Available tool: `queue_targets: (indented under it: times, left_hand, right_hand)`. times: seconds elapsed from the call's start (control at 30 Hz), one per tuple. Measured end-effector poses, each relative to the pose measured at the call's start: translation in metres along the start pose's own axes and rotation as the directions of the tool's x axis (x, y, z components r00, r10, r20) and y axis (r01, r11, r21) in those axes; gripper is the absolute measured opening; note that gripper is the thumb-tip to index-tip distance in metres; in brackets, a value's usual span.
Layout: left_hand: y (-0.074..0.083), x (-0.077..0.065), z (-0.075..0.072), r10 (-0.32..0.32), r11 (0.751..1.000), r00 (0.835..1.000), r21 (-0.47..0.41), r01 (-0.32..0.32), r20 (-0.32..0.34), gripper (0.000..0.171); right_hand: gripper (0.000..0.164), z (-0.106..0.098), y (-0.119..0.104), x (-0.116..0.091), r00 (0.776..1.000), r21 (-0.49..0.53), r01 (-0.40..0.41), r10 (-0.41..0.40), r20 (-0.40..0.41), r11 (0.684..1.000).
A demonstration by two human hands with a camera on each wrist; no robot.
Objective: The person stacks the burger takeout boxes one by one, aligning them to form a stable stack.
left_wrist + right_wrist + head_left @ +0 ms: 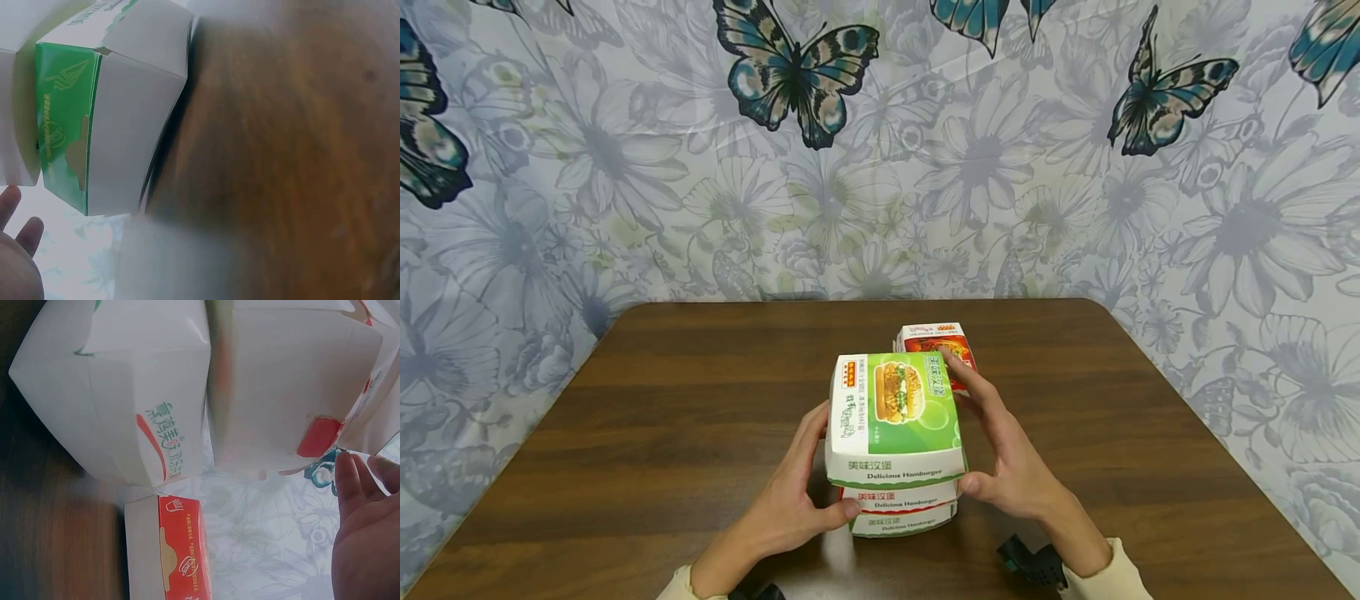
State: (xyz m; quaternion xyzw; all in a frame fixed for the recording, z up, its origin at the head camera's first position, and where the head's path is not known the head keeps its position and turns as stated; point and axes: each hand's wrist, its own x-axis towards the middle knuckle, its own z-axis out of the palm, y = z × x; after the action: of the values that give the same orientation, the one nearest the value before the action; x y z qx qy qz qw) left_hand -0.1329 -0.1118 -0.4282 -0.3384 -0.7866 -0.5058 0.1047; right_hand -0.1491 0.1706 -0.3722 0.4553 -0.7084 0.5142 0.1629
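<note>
Three paper hamburger boxes stand stacked in the head view. On top is a green-and-white hamburger box with a burger picture. Below it come a red-edged hamburger box and a lower green-edged one resting on the table. My left hand holds the stack's left side, its thumb at the front of the red-edged box. On the other side my right hand grips the top box, thumb at the near corner and fingers along the right side toward the back. The box hides part of the left fingers.
Behind the stack, a red-and-white box sits on the brown wooden table. A cloth with butterflies and flowers hangs beyond the table's far edge. Dark wrist devices are worn near the cream sleeves.
</note>
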Motion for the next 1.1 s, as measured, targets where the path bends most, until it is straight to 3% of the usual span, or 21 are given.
queue_targets:
  times: [0.27,0.4,0.5,0.57,0.93,1.1]
  left_hand:
    - [0.001,-0.002,-0.002,0.008,1.0,1.0,0.002,-0.008,-0.019,0.106]
    - [0.003,0.002,-0.006,0.104,0.995,0.993,-0.005,-0.105,-0.056,0.106]
    - [0.007,0.006,-0.01,0.189,0.982,0.978,-0.005,-0.19,-0.089,0.107]
    - [0.01,0.008,-0.014,0.214,0.976,0.971,0.0,-0.216,-0.105,0.107]
    - [0.023,0.019,-0.03,0.284,0.957,0.95,-0.029,-0.29,-0.13,0.106]
    - [0.031,0.023,-0.034,0.278,0.959,0.952,-0.016,-0.282,-0.126,0.106]
  right_hand:
    - [0.098,0.0,-0.001,-0.001,1.0,0.007,0.011,-0.011,-0.008,1.0]
    - [0.096,-0.001,-0.001,0.001,0.999,0.02,0.023,-0.022,-0.024,1.0]
    - [0.093,-0.002,-0.001,0.002,0.999,0.028,0.027,-0.026,-0.035,0.999]
    - [0.091,-0.003,0.0,0.002,0.998,0.041,0.038,-0.036,-0.046,0.998]
    - [0.084,-0.008,0.012,-0.002,0.993,0.06,0.04,-0.033,-0.117,0.997]
    - [0.082,-0.01,0.018,-0.006,0.99,0.046,-0.005,0.011,-0.139,0.999]
